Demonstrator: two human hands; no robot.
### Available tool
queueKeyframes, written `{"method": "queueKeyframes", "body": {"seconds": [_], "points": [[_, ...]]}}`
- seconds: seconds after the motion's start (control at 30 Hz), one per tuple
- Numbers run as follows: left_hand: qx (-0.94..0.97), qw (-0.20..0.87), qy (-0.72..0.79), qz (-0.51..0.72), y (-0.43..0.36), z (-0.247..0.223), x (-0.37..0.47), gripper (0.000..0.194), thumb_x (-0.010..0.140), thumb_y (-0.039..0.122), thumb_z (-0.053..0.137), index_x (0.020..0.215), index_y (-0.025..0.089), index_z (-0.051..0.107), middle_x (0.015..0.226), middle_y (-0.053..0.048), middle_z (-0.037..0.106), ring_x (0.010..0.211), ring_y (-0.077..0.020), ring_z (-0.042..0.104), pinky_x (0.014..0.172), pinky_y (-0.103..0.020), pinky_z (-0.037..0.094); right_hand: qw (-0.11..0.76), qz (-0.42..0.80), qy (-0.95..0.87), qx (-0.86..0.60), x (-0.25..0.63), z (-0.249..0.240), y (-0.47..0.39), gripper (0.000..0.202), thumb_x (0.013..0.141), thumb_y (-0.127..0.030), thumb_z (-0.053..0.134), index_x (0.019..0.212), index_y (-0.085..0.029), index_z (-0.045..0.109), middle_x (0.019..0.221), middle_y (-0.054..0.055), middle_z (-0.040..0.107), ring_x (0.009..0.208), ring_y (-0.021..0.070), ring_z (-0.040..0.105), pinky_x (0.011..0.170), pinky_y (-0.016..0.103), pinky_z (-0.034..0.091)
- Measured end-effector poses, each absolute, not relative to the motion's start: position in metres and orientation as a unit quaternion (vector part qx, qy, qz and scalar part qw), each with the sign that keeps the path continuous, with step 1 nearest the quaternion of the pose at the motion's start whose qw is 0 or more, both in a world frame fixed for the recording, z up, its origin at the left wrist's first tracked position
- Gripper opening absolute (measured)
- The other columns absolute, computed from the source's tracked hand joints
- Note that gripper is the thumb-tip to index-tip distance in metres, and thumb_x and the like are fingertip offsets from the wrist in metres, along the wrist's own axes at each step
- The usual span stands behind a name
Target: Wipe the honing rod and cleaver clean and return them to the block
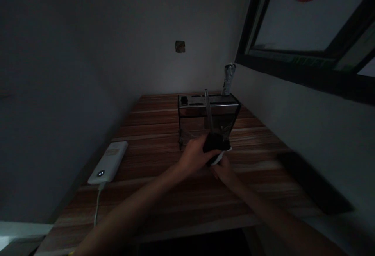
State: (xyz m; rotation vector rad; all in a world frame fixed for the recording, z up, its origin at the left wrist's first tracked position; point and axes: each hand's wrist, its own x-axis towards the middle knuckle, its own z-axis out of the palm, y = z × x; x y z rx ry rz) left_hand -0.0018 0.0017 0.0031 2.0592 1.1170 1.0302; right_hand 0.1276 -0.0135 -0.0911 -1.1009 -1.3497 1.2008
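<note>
My left hand is closed around a black handle-like piece with a straight metal tube rising from it. The piece is too dark to name further. My right hand is closed just below, pinching a white cloth or paper against the underside of the black piece. Behind both hands stands a metal-topped rack with slots in its top and a dark frame. The tube passes in front of the rack, and I cannot tell whether they touch.
A white power bank with a cable lies on the wood-grain table at left. A patterned, silvery upright object stands at the rack's back right. A long dark flat thing lies along the right wall, below a framed window.
</note>
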Motion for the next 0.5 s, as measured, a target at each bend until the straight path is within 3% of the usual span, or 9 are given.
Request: {"method": "queueKeyframes", "body": {"seconds": [0.2, 0.37, 0.5], "points": [[0.736, 0.287, 0.430, 0.437, 0.007, 0.028, -0.016, 0.030, 0.070, 0.030, 0.066, 0.097, 0.017, 0.061, 0.088, -0.002, 0.068, 0.080, -0.0178, 0.062, 0.068, -0.025, 0.047, 0.438, 0.484, -0.582, -0.485, 0.123, -0.079, -0.014, 0.032, 0.071, -0.046, 0.055, 0.057, -0.019, 0.047, 0.034, -0.008, 0.034, 0.028, 0.0057, 0.030, 0.029, 0.019, 0.020], [0.680, 0.294, 0.452, 0.496, 0.010, 0.054, -0.033, 0.028, 0.066, 0.030, 0.068, 0.089, 0.014, 0.063, 0.084, -0.004, 0.068, 0.077, -0.0181, 0.062, 0.067, -0.026, 0.047, 0.409, 0.458, -0.611, -0.499, 0.122, -0.079, -0.016, 0.035, 0.073, -0.049, 0.054, 0.057, -0.018, 0.049, 0.036, -0.007, 0.035, 0.031, 0.0070, 0.033, 0.033, 0.020, 0.025], [0.633, 0.291, 0.445, 0.563, 0.011, 0.071, -0.051, 0.031, 0.063, 0.032, 0.069, 0.086, 0.013, 0.063, 0.083, -0.004, 0.068, 0.075, -0.0175, 0.062, 0.066, -0.026, 0.047, 0.400, 0.414, -0.646, -0.502, 0.122, -0.076, -0.016, 0.031, 0.073, -0.045, 0.056, 0.058, -0.017, 0.053, 0.046, -0.004, 0.046, 0.044, 0.0097, 0.045, 0.043, 0.021, 0.034]]}}
